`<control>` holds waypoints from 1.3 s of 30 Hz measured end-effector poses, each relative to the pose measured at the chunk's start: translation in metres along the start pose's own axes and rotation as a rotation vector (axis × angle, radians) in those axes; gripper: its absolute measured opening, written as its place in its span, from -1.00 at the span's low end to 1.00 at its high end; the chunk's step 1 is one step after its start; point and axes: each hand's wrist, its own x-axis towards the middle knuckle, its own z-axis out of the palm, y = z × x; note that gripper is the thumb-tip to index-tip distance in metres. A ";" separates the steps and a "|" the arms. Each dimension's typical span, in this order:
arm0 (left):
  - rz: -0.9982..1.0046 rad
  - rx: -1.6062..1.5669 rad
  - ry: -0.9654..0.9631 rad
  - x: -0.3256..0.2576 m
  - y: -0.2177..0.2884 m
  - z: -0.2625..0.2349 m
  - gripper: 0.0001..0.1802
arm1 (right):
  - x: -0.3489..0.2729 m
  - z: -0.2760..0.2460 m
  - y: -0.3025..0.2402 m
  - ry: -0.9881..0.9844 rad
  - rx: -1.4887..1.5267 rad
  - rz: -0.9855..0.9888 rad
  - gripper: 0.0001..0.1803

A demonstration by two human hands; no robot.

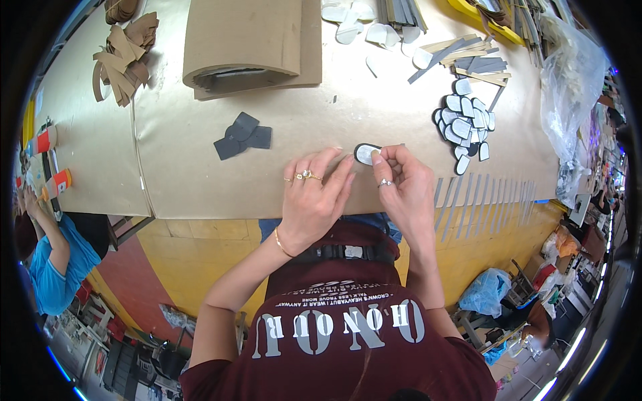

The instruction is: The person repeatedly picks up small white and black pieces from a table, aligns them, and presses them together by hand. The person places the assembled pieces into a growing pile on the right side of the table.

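Between thumb and fingers, my right hand [406, 186] pinches a small round-ended tab [365, 154] with a white face and a black rim, just above the table. My left hand [313, 194] is open beside it, palm down with fingers stretched out; its fingertips come close to the tab's left side, and I cannot tell whether they touch. Off to the left lie a few overlapping dark grey rectangular pieces [244, 136]. Similar white-and-black tabs sit in a pile [463, 120] to the right.
Thin grey strips [485, 204] line the table's near right edge. A rolled brown sheet [244, 47] stands at the back, with curled brown strips [124, 63] left of it. White pieces [349, 23], loose strips [468, 60] and clear plastic [568, 87] occupy the far right. Another person [63, 260] is at left.
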 end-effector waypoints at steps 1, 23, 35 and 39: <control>0.000 0.000 0.000 0.000 0.000 0.000 -0.65 | 0.000 0.000 0.000 0.001 -0.007 -0.002 -0.85; -0.008 0.032 -0.025 0.003 0.002 0.000 -0.53 | 0.001 0.001 -0.003 0.016 -0.088 0.004 -0.85; 0.009 0.091 -0.066 0.005 0.004 0.000 -0.52 | -0.001 0.003 -0.003 0.088 -0.088 0.007 -0.87; 0.014 0.102 -0.068 0.006 0.004 -0.001 -0.51 | 0.000 0.003 -0.002 0.083 -0.130 -0.006 -0.87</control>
